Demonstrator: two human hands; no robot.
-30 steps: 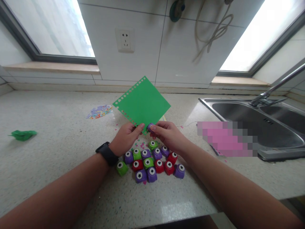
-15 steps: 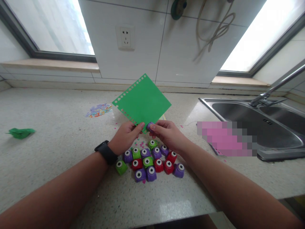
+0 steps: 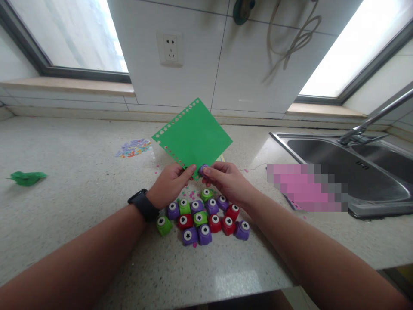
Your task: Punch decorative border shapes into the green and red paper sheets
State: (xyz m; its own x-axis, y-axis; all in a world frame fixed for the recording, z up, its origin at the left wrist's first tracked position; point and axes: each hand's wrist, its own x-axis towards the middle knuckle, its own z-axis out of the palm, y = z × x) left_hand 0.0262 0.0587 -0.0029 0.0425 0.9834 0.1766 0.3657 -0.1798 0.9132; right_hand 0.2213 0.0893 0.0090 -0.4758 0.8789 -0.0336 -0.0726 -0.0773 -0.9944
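A sheet of green paper (image 3: 196, 133) is held up at a slant, one corner toward me. Small shapes are cut out along its upper left and lower left edges. My left hand (image 3: 172, 183) pinches it near the lower corner, thumb on top. My right hand (image 3: 227, 181) is closed on a purple craft punch (image 3: 203, 170), its thumb on the punch's top, at the paper's near right edge. Whether the punch is pressed down I cannot tell. Just below my hands, several more punches (image 3: 200, 218) in purple, green and red stand grouped, with star, heart and other symbols on their white tops.
Coloured paper bits (image 3: 134, 148) lie in a pile at the back left. A crumpled green piece (image 3: 27, 178) is at far left. Pink sheets (image 3: 303, 187), partly blurred out, lie beside the steel sink (image 3: 322, 172) on the right. A socket (image 3: 171, 48) is on the tiled wall.
Almost nothing differs. Both hands keep their hold on the paper and the punch, and the view has shifted very slightly.
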